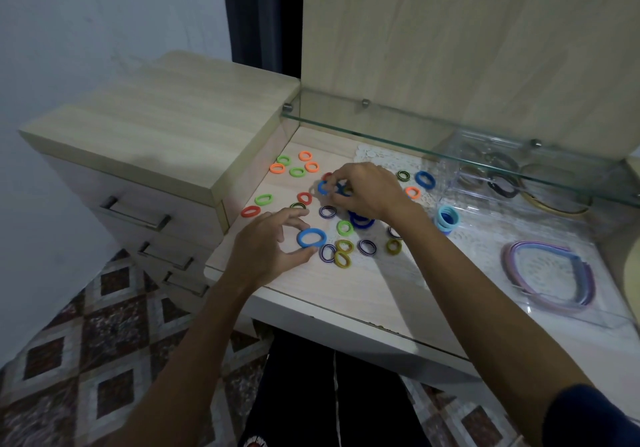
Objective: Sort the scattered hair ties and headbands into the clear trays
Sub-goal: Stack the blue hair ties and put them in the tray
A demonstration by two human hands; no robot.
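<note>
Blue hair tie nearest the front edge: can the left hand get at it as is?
Probably yes. The left hand lies open right beside the blue hair tie, fingers and thumb already spread either side of it; nothing covers the tie. The right hand is busy farther back.

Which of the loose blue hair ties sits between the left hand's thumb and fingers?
The blue hair tie nearest the desk's front edge, framed by the left hand. Another blue tie lies far back, near the trays.

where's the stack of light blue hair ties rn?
Head view, right of centre: the stack of light blue hair ties stands on the desk just right of the right forearm, in front of the clear tray under the glass shelf.
</note>
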